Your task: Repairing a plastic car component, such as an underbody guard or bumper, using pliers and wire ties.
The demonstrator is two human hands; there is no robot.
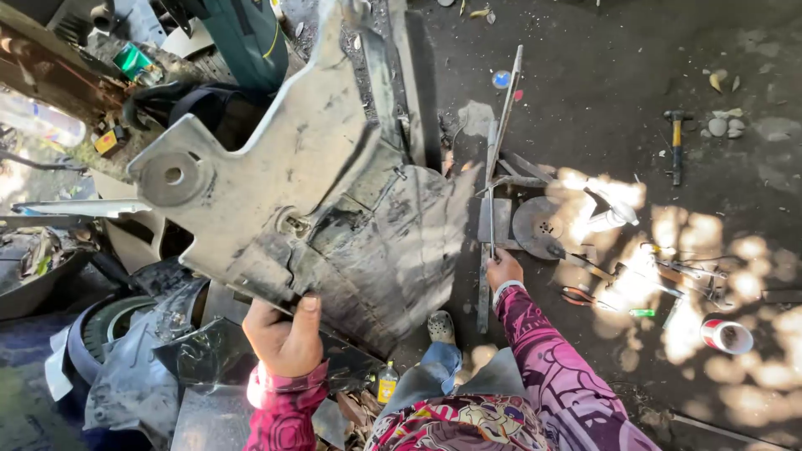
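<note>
My left hand (286, 334) grips the lower edge of a large grey plastic body panel (276, 175), which I hold up tilted in front of me. It has a round hole at its left corner and a dusty, cracked black section at its right. My right hand (504, 270) reaches down to the dirt floor and closes on a thin metal rod (499, 142) that runs away from me. Both arms wear pink patterned sleeves. My foot in a grey clog (440, 326) shows below the panel.
A round metal disc (536, 225), flat metal bars, red-handled pliers (578, 296), a hammer (676, 142) and a red-and-white cup (725, 334) lie on the dark ground at right. A tyre (100, 330), black plastic parts and a small yellow bottle (386, 384) crowd the lower left.
</note>
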